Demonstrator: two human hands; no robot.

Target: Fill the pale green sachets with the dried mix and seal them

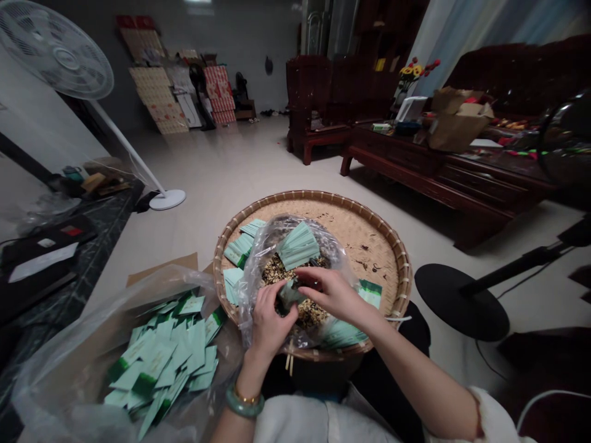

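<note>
My left hand (pixel 272 317) is closed around a small pale green paper packet (pixel 290 295), held over a clear plastic bag (pixel 252 289). At the packet's mouth, the fingers of my right hand (pixel 329 292) are curled around what look like dark dried leaves, partly hidden. Inside the bag lies a loose dried mix (pixel 312 317) of yellowish and dark pieces. A fanned stack of flat green packets (pixel 299 246) rests on top of this mix. The bag stands in a round woven bamboo tray (pixel 378 246).
More green packets (pixel 240 249) lie along the tray's left side, others (pixel 344 332) at its front right. To the left, a large plastic-lined box (pixel 60 375) holds many packets (pixel 166 357). A white fan (pixel 167 199), a black stand base (pixel 462 301) and a wooden table (pixel 443 184) stand around.
</note>
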